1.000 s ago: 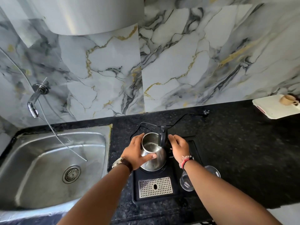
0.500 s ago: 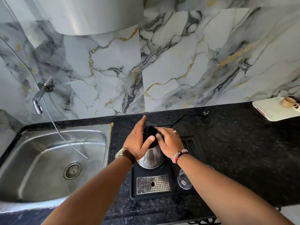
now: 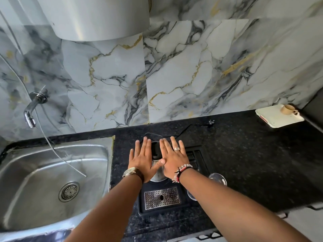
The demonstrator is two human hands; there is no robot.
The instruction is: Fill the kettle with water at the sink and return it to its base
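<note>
- The kettle (image 3: 158, 175), steel-bodied with a black lid, stands on a black tray (image 3: 201, 154) on the dark speckled table (image 3: 253, 163), just right of the sink (image 3: 52, 172); most of it is hidden under the hands.
- Left hand (image 3: 141, 158): flat, fingers spread wide and pointing to 12 o'clock, lying over the kettle's left side; it grips nothing. A watch sits on that wrist.
- Right hand (image 3: 173, 157): also flat and splayed, over the kettle's right side, a ring on one finger and a beaded band at the wrist; it holds nothing. The two thumbs meet over the kettle top.
- At 6 o'clock of the kettle, a perforated metal grate (image 3: 162, 198) is set in the tray.
- A clear glass (image 3: 216, 180) lies at the kettle's 4 o'clock, partly behind the right forearm.
- A black cord (image 3: 190, 127) runs off at 1 o'clock.
- The tap (image 3: 32, 110) juts from the marble wall at 10 o'clock, above the sink.
- Far off at 2 o'clock, a small cup (image 3: 288, 109) rests on a white board (image 3: 277, 117).
</note>
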